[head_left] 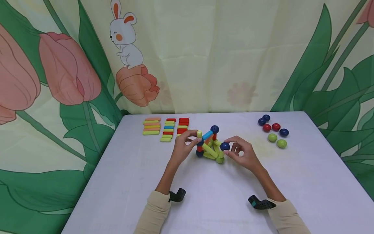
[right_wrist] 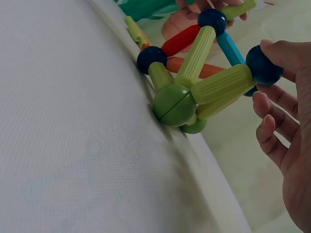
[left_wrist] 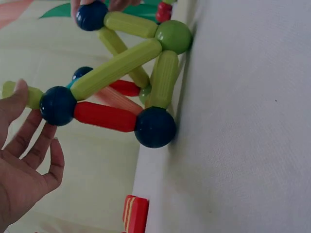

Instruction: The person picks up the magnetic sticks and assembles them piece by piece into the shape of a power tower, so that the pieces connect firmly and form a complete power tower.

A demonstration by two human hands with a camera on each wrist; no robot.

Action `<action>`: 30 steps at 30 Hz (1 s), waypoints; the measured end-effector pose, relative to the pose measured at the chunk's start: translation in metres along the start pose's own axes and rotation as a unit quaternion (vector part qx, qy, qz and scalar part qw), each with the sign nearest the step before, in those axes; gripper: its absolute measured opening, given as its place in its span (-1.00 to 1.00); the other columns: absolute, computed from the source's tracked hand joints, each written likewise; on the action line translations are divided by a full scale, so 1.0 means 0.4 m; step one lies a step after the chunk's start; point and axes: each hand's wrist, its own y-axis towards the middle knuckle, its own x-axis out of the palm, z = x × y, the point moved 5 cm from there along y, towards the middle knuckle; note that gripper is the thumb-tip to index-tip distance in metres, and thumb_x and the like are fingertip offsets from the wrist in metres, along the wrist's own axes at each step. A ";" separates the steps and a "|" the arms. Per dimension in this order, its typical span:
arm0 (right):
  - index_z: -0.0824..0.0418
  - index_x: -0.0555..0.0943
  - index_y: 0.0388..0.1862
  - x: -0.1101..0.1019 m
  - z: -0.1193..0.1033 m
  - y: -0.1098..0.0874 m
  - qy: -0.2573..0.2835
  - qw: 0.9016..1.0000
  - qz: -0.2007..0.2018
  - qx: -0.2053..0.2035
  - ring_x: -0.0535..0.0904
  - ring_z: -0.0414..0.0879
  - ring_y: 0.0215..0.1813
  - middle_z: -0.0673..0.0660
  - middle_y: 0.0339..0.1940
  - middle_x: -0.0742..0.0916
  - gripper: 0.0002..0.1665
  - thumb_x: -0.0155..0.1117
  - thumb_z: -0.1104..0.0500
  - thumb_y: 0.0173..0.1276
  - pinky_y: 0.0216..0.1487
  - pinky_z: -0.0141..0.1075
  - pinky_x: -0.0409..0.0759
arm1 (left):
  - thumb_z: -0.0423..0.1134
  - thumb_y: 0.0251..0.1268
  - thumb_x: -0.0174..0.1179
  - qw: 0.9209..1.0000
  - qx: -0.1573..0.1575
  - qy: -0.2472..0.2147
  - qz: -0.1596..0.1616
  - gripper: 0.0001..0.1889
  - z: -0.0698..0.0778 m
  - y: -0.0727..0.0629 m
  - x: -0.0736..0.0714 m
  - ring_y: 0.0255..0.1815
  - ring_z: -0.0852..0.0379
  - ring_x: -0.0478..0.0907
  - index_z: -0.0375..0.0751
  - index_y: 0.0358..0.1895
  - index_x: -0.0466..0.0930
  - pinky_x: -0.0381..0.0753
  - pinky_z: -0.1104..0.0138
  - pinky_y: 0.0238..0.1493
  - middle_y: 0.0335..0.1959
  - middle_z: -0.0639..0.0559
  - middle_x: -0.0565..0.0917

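A frame built of rods and balls stands on the table between my hands. My left hand [head_left: 187, 144] pinches a short yellow-green rod [left_wrist: 34, 97] that sticks out from an upper blue ball [left_wrist: 58, 106]. Below that ball, a red rod [left_wrist: 104, 116] runs to a lower blue ball [left_wrist: 155, 127]. With thumb and fingers, my right hand [head_left: 241, 152] grips another blue ball [right_wrist: 262, 65] at the end of yellow-green rods. These slope down to a green ball [right_wrist: 174, 104] at the base. A light-blue rod [head_left: 207, 135] reaches the rear blue ball [head_left: 214, 129].
Rows of loose rods [head_left: 152, 125] in orange, yellow-green, red and blue lie at the back left of the white table [head_left: 204, 201]. Several loose balls lie back right, among them a red ball [head_left: 276, 127] and a green ball [head_left: 281, 143]. A printed curtain [head_left: 204, 65] hangs behind.
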 end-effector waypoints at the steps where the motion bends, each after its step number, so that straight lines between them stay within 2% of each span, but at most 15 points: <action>1: 0.44 0.57 -0.01 -0.001 -0.012 0.002 0.003 1.000 0.000 -0.003 0.48 -0.13 -0.47 0.26 -0.23 0.66 -0.52 0.42 0.53 0.03 -0.54 -0.40 0.48 | -0.17 0.32 0.27 1.000 0.003 0.003 0.001 -0.67 0.001 -0.001 0.001 0.07 0.02 0.61 -0.11 0.12 0.61 0.64 0.04 0.04 -0.02 -0.03 0.69; 3: 0.45 0.57 -0.02 -0.005 -0.032 0.005 0.009 1.000 -0.002 0.000 0.49 -0.12 -0.46 0.27 -0.23 0.67 -0.55 0.40 0.53 0.06 -0.52 -0.41 0.50 | -0.16 0.33 0.26 1.000 0.015 0.019 0.003 -0.65 0.003 -0.005 0.004 0.05 0.03 0.61 -0.12 0.15 0.61 0.66 0.05 0.01 -0.04 -0.03 0.70; 6: 0.46 0.57 -0.01 -0.006 -0.033 0.002 0.016 1.000 0.000 0.007 0.50 -0.10 -0.44 0.29 -0.21 0.67 -0.56 0.38 0.53 0.08 -0.50 -0.42 0.52 | -0.14 0.32 0.25 0.996 0.050 0.074 0.002 -0.64 0.017 -0.009 0.013 0.01 0.08 0.61 -0.11 0.16 0.63 0.68 0.20 -0.03 -0.07 -0.02 0.68; 9: 0.45 0.56 -0.01 -0.006 -0.030 0.000 0.019 1.000 0.007 0.009 0.51 -0.09 -0.44 0.28 -0.20 0.67 -0.56 0.37 0.54 0.08 -0.48 -0.42 0.52 | -0.12 0.31 0.24 0.985 0.085 0.152 -0.003 -0.64 0.038 -0.014 0.028 0.04 0.11 0.53 -0.07 0.14 0.65 0.66 0.36 -0.08 -0.05 0.00 0.61; 11: 0.44 0.57 -0.01 -0.006 -0.029 0.000 0.019 1.000 0.011 0.008 0.51 -0.10 -0.44 0.26 -0.20 0.67 -0.56 0.37 0.54 0.08 -0.48 -0.42 0.52 | -0.13 0.31 0.23 0.979 0.091 0.181 -0.011 -0.66 0.047 -0.014 0.039 0.13 0.09 0.45 -0.05 0.13 0.67 0.65 0.39 -0.03 0.03 -0.02 0.54; 13: 0.42 0.57 -0.01 -0.005 -0.027 0.001 0.022 1.000 0.013 0.009 0.51 -0.10 -0.43 0.25 -0.20 0.67 -0.56 0.37 0.53 0.08 -0.48 -0.42 0.52 | -0.14 0.33 0.21 0.979 0.084 0.183 -0.021 -0.68 0.051 -0.015 0.047 0.23 0.03 0.38 -0.04 0.11 0.68 0.64 0.33 0.04 0.14 -0.06 0.47; 18: 0.41 0.58 -0.01 -0.004 -0.024 0.005 0.031 0.999 0.018 0.007 0.51 -0.09 -0.44 0.23 -0.21 0.67 -0.56 0.37 0.54 0.08 -0.49 -0.40 0.53 | -0.12 0.37 0.18 0.989 0.046 0.134 -0.045 -0.70 0.040 -0.009 0.065 0.38 -0.10 0.38 -0.06 0.10 0.69 0.57 0.19 0.21 0.37 -0.16 0.36; 22: 0.42 0.57 0.00 -0.002 -0.023 0.005 0.032 0.999 0.018 0.005 0.50 -0.09 -0.44 0.25 -0.21 0.67 -0.55 0.37 0.54 0.08 -0.48 -0.42 0.52 | -0.12 0.34 0.21 0.991 0.015 0.117 -0.058 -0.69 0.027 -0.008 0.078 0.40 -0.11 0.40 -0.06 0.09 0.68 0.54 0.17 0.23 0.39 -0.15 0.40; 25: 0.43 0.57 0.00 0.003 -0.022 0.003 0.036 0.999 0.016 0.007 0.50 -0.11 -0.44 0.24 -0.21 0.67 -0.56 0.37 0.54 0.09 -0.48 -0.43 0.52 | -0.14 0.31 0.24 0.990 0.003 0.125 -0.061 -0.69 0.026 -0.012 0.088 0.41 -0.11 0.38 -0.04 0.09 0.69 0.55 0.19 0.21 0.38 -0.13 0.43; 30: 0.46 0.56 0.00 0.012 -0.028 0.005 0.044 0.999 0.014 -0.004 0.49 -0.12 -0.46 0.25 -0.21 0.65 -0.54 0.38 0.55 0.07 -0.53 -0.41 0.50 | -0.13 0.28 0.25 0.987 0.014 0.146 -0.063 -0.68 0.034 -0.015 0.102 0.39 -0.13 0.40 -0.07 0.08 0.69 0.53 0.19 0.23 0.36 -0.16 0.45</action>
